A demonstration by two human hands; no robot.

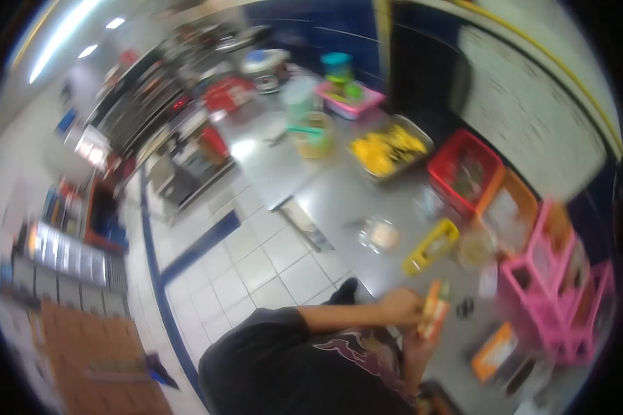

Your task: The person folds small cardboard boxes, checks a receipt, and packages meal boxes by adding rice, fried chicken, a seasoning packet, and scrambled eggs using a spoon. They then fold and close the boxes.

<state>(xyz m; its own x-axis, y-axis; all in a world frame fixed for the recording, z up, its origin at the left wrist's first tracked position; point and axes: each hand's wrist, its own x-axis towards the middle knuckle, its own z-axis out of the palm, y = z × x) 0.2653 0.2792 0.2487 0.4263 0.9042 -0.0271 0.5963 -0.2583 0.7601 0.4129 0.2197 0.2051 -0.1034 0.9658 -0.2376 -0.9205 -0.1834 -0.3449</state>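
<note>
Metal worktop (329,197), running from the far appliances down to the wearer's side; pale tiled floor (259,256) alongside.

Pink plastic rack (559,325), openwork, near the wall side of the worktop. Farther along: a metal tray (387,177) heaped with yellow pieces (377,152), some darker ones among them. Red bin (450,190) between that tray and an orange bin (498,191); orange bin stands next to the pink rack, pale contents inside, too blurred to name.

Orange-and-white box (495,353) on the worktop near the rack's foot. Yellow holder (417,261), long and narrow, short of the bins; something whitish in it.

Left hand (401,308), bare, below a dark short sleeve: grip closed on a small orange and yellow-green packet (432,309). Right hand (415,342) at the packet's lower end, grip also closed on it; separate fingers blurred. Packet is held over the worktop edge, tilted.

Clear bag (379,235) with something pale inside, beside the yellow holder. Smallest: dark object (465,308) just beyond the packet, shape smeared.
</note>
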